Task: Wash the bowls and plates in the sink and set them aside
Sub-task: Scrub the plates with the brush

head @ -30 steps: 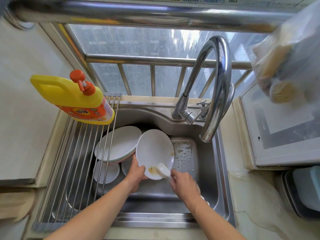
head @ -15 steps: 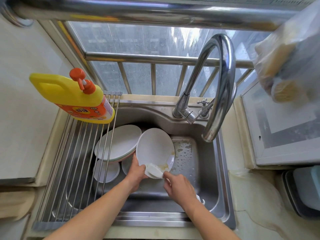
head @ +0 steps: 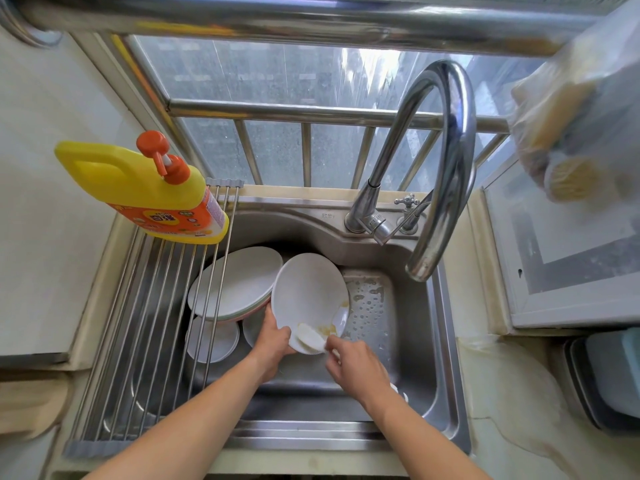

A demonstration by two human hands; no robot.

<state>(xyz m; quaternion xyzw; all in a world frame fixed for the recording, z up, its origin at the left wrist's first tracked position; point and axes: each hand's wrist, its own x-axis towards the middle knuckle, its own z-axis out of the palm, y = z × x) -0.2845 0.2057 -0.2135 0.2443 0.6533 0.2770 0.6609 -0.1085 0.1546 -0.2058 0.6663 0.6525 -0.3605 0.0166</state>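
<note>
My left hand [head: 273, 339] grips the near left rim of a white oval plate [head: 308, 292], held tilted over the steel sink [head: 408, 368]. Yellowish residue smears the plate's lower right part. My right hand [head: 353, 363] holds a white scrubber [head: 310, 337] pressed against the plate's near edge. More white plates [head: 239, 282] are stacked at the sink's left, partly under the rack, with a small white bowl [head: 213, 339] below them.
A roll-up steel drying rack [head: 149, 327] spans the sink's left side and carries a yellow detergent bottle [head: 149, 192] with an orange pump. The curved tap [head: 446, 161] arches over the sink's right. A plastic bag [head: 581, 109] hangs at the upper right. A grey tray [head: 609, 375] sits right.
The scrubber has slid leftward along the plate's near edge, from the right side towards my left hand. My right hand followed it; the plate stays held in the same tilt.
</note>
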